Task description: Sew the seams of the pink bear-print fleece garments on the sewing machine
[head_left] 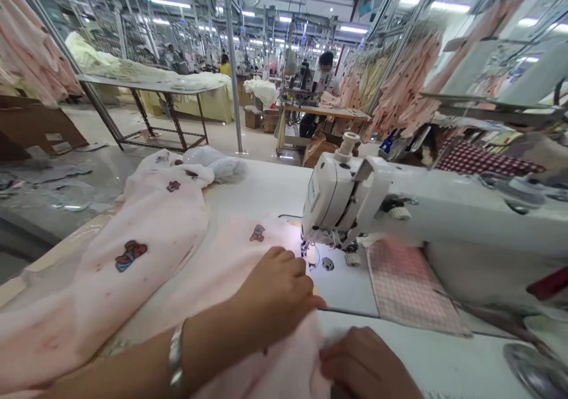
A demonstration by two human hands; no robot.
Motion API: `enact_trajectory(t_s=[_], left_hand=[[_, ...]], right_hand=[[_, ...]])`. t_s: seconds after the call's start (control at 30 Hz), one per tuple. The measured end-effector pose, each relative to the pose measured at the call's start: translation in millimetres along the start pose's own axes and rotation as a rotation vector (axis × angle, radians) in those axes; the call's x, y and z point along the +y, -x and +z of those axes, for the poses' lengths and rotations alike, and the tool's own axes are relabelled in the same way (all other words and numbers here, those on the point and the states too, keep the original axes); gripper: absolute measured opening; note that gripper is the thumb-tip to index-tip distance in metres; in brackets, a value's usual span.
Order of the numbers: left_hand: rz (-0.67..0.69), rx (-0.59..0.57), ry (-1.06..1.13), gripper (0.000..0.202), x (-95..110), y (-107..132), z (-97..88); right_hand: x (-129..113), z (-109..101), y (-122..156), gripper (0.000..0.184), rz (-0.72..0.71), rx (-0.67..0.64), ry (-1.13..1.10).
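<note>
Pale pink fabric (235, 254) printed with small brown bears lies across the bed of a white sewing machine (337, 198). My left hand (279, 286), a silver bracelet on its wrist, is closed on the fabric's right edge just in front of the lit needle area. Lower down and to the right, my right hand (368, 363) has its fingers curled on the same edge; its fingertips are partly hidden and slightly blurred. The fabric's edge runs toward the presser foot (304, 248), which my left knuckles nearly reach.
More bear-print fabric (146, 257) is heaped on the left of the table. A pink checked cloth (412, 286) lies beneath the machine arm. Behind stand metal posts, a table (146, 82) of pale cloth, hanging garments (403, 85) and a person (326, 70) at another machine.
</note>
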State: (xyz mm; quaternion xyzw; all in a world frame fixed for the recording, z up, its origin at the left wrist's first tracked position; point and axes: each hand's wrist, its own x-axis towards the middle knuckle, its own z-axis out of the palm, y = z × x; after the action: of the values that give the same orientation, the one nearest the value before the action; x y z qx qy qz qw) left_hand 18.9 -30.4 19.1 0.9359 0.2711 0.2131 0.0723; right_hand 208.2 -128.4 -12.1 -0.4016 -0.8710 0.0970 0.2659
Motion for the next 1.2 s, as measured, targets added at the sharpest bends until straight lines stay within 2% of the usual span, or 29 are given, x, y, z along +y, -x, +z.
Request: enact_trajectory(t_s=[0.07,0.13,0.2,0.23,0.33,0.4,0.47,0.53,0.73,0.77,0.87,0.9,0.93,1.03,1.07,1.13,1.2], left_hand=[[-0.113,0.063,0.073,0.018,34.1,16.6,3.2],[-0.108,0.159,0.019,0.028,62.1,34.0,12.1],[-0.137,0.241,0.034,0.036,76.4,48.0,22.7],[-0.181,0.264,0.101,0.033,78.4,53.2,27.0],[-0.264,0.265,0.349,0.017,72.7,61.9,31.5],[-0.248,0.275,0.437,0.019,67.4,64.0,28.7],[-0.265,0.287,0.492,0.021,65.0,65.2,24.9],[-0.277,0.289,0.519,0.020,65.6,66.4,22.5],[-0.278,0.320,0.476,0.005,75.8,69.3,26.4],[-0.270,0.319,0.434,0.011,77.8,68.5,27.5],[-0.253,0.298,0.226,0.053,81.3,62.2,26.9],[-0.246,0.309,0.159,0.058,80.8,59.0,24.8],[-0.236,0.349,0.110,0.052,79.1,55.6,21.6],[-0.095,0.462,0.039,0.022,68.6,47.2,8.1],[-0.010,0.443,0.009,0.020,64.3,46.1,4.3],[0.140,0.321,-0.092,0.022,56.4,48.0,1.2],[0.234,0.204,-0.213,0.024,50.4,55.0,6.0]], right_hand=[[-5.8,-1.6,-6.3,0.009,0.030,0.058,-0.087],[-12.4,-3.2,-9.9,0.009,0.085,0.120,-0.171],[-16.8,-5.3,-11.1,0.009,0.107,0.152,-0.253],[-17.6,-6.7,-11.0,0.008,0.112,0.153,-0.289],[-14.5,-12.6,-9.3,0.004,0.091,0.028,-0.357],[-10.6,-16.6,-8.9,0.018,0.065,-0.082,-0.355],[-8.1,-18.7,-10.1,0.030,0.018,-0.120,-0.325],[-8.1,-17.9,-12.5,0.031,-0.032,-0.078,-0.275],[-16.3,-4.3,-16.5,0.012,-0.069,-0.001,-0.090],[-17.4,-2.5,-16.8,0.012,-0.072,0.015,-0.053],[-20.4,-3.0,-20.0,0.015,-0.079,0.105,-0.009],[-21.4,-5.5,-21.9,0.016,-0.085,0.135,-0.019],[-22.5,-9.0,-23.8,0.018,-0.100,0.159,-0.031],[-24.5,-20.1,-27.5,0.023,-0.177,0.179,-0.008],[-24.5,-22.0,-26.9,0.023,-0.202,0.168,0.022],[-23.5,-21.0,-21.8,0.018,-0.223,0.120,0.082],[-21.5,-14.3,-12.5,0.018,-0.183,0.077,0.123]])
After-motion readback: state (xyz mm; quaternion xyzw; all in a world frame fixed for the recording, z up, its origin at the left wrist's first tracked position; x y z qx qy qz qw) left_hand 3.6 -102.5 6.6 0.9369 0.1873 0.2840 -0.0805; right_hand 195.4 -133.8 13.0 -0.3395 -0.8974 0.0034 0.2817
